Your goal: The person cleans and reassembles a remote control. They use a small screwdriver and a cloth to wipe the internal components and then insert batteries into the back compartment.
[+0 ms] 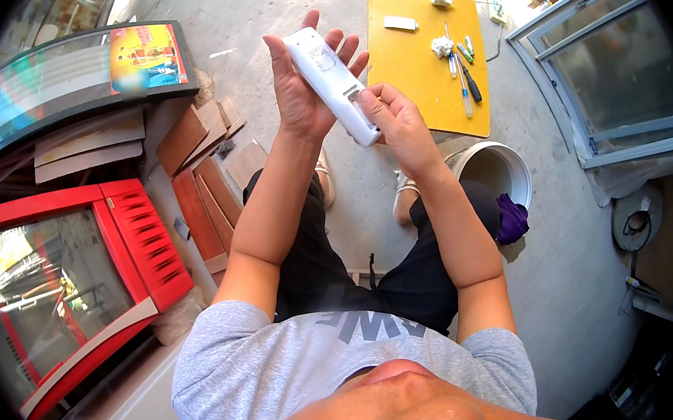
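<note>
A white remote control (321,63) lies back side up across my left hand (296,104), its battery compartment uncovered near the lower end. The left palm and thumb support it, while the other fingers show past its far edge. My right hand (409,132) grips the lower end, thumb at the compartment; whether a battery sits inside cannot be made out. Beyond the hands is a yellow tabletop (393,63) with a small white flat piece (401,23), crumpled white tissue (441,46), green batteries (465,54), a black-handled screwdriver (472,86) and a slim clear-blue screwdriver (465,100).
By my right knee stands a white bucket (525,172) with a purple cloth (513,220) over its rim. Wooden boards (211,203) and a red-framed glass cabinet (146,233) are on the left. Metal window frames (604,81) lean at the far right.
</note>
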Tool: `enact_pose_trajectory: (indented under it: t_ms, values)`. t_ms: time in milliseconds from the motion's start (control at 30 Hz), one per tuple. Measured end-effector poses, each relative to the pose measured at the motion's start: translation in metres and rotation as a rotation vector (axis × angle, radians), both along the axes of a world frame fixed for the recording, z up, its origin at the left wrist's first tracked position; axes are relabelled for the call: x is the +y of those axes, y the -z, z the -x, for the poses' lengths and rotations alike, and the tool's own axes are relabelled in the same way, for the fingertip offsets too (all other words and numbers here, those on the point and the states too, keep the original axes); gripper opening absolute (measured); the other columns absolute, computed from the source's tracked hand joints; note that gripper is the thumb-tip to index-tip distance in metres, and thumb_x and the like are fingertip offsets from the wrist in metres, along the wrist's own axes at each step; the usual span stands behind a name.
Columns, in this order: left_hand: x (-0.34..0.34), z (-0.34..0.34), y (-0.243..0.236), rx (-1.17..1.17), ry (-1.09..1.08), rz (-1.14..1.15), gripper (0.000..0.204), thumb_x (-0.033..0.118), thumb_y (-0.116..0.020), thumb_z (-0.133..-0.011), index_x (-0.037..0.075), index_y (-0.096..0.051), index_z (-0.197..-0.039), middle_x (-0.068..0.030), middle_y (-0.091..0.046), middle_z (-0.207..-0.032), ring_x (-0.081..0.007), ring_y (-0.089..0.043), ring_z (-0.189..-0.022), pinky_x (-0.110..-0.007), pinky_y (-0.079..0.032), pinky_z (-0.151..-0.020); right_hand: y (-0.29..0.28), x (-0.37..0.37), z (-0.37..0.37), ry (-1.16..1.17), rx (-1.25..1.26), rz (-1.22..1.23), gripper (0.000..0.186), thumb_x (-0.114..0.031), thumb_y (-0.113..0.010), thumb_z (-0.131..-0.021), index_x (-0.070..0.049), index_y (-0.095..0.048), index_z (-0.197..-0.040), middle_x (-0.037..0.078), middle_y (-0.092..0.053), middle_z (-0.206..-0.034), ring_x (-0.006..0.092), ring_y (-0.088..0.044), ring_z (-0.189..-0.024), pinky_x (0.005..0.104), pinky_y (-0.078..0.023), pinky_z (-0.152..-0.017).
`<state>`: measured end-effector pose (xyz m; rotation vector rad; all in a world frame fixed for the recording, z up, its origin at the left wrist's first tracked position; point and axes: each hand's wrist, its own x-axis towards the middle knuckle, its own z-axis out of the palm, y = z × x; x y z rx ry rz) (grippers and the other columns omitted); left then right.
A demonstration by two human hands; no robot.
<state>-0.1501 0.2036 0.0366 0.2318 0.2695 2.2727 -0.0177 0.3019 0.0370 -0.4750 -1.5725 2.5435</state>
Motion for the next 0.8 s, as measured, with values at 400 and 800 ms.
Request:
enact_pose_trajectory:
  t_ms: [400, 800]
  values:
    - [0.002, -0.01, -0.008, -0.137, 0.298, -0.092, 0.054, 0.049, -0.049, -0.093, 0.0, -0.056, -0.115, -0.0213, -0.041, -0.147, -0.0358, -0.035, -0.141, -0.062, -0.029, -0.112, -0.15, 0.013, 0.023, 1.104, 0.462, -1.096, 0.073, -0.059, -0.015, -0.1, -0.004, -0.023, -0.148, 0.018, -0.027, -0.15, 0.0299, -0.023, -0.139, 0.0404, -0.011, -0.114]
    - [0.013, -0.053, -0.01, 0.065, 0.266, 0.153, 0.067, 0.059, -0.03, -0.1, 0.013, -0.03, -0.149, -0.0137, -0.049, -0.138, -0.0252, -0.057, -0.116, -0.041, -0.051, -0.096, -0.007, 0.004, 0.057, 0.437, 0.263, -1.324, 0.071, -0.052, -0.014, -0.103, -0.001, -0.023, -0.152, 0.018, -0.022, -0.158, 0.0316, -0.015, -0.148, 0.0403, -0.008, -0.12]
